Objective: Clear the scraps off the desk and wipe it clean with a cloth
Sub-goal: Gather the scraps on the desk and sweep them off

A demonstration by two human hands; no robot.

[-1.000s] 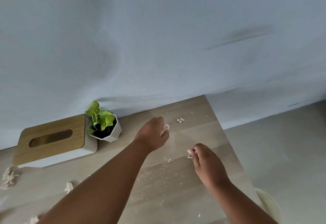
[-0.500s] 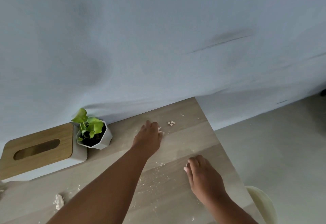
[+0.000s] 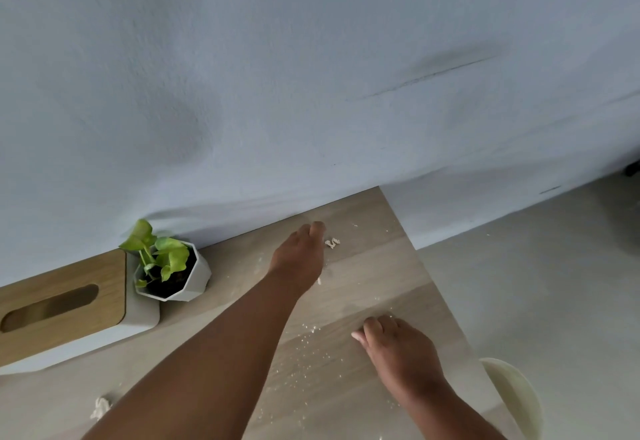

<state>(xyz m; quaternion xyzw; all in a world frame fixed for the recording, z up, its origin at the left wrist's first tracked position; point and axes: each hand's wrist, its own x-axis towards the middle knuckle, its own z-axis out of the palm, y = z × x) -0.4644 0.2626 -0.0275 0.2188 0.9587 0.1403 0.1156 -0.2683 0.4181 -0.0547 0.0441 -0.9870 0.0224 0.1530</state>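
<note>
Most of the job looks undone: scraps and crumbs are all over the desk [image 3: 398,266] and no cloth is in view, so wiping has not begun as far as the frame shows. Left hand [image 3: 300,256] reaches to the far end near the wall [image 3: 311,75], fingers extended, tips just beside a small pale scrap [image 3: 332,242]; whether they touch it is unclear, and whether anything is tucked under the palm cannot be told. Another tiny bit [image 3: 319,281] lies right by the left wrist. Right hand [image 3: 398,346] lies on the desk nearer the camera, knuckles up, fingers bent down onto the surface; cannot tell if it hides a scrap or is just raking. A spread of fine crumbs [image 3: 308,353] sits between the two arms, more specks trail toward the near edge. One crumpled scrap [image 3: 100,407] sits at lower left, well apart from both hands. A pale bin [image 3: 516,401] stands on the floor just off the desk's right edge, likely the drop spot; contents not visible. Plant pot [image 3: 173,271] and tissue box [image 3: 65,308] stand by the wall at left, pot touching or just beside the box. Left to do, judging from this: gather the scraps, sweep the crumbs, dump them, then get a cloth and wipe.
</note>
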